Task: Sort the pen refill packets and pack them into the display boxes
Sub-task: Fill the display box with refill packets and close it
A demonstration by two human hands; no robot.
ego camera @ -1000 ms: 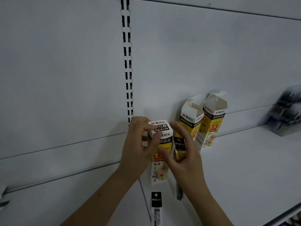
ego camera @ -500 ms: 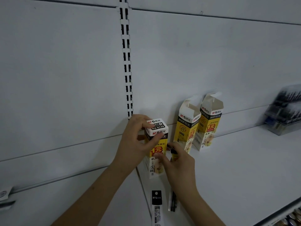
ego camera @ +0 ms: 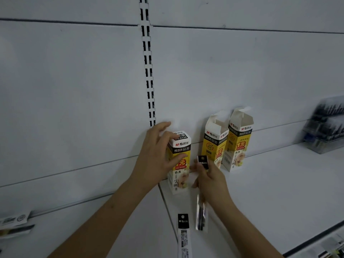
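A closed yellow and white display box [ego camera: 180, 161] stands upright on the white shelf [ego camera: 270, 192]. My left hand [ego camera: 155, 159] touches its left side with the fingers spread, the thumb across its front. My right hand [ego camera: 211, 178] grips a pen refill packet [ego camera: 202, 211] whose black header sticks up above the fingers. A second refill packet [ego camera: 183, 235] lies flat on the shelf near the front. Two more display boxes [ego camera: 215, 140] [ego camera: 239, 138] with open top flaps stand against the back panel to the right.
A slotted upright [ego camera: 149, 77] runs down the white back panel. A clear rack of dark pens [ego camera: 325, 125] sits at the far right of the shelf. Price tags [ego camera: 14, 220] hang on the rail at the lower left.
My left hand has loosened from the top of the closed box and slid to its side. My right hand has come off the box, still holding the refill packet.
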